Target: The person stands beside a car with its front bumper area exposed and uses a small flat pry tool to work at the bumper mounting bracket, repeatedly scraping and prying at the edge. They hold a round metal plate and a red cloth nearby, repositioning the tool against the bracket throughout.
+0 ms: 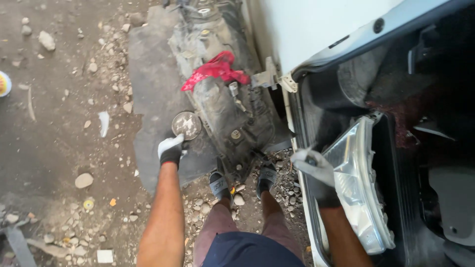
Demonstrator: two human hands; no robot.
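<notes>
My left hand (171, 150), in a white and black glove, hangs just below a round dusty metal lid (186, 125) lying on a dark mat; whether it touches the lid I cannot tell. My right hand (315, 169), gloved too, is closed on a small dark tool at the edge of a clear headlight (360, 188) that sits in the front of a white car body (316, 29). A grimy gearbox (222, 104) lies on the ground ahead of my sandalled feet (242, 182), with a red rag (216, 69) draped over it.
The dark mat (151, 89) lies under the gearbox on dirt ground strewn with stones (83, 180) and scraps. A round yellow and white can (4, 83) is at the left edge. The open engine bay (435, 123) is dark on the right.
</notes>
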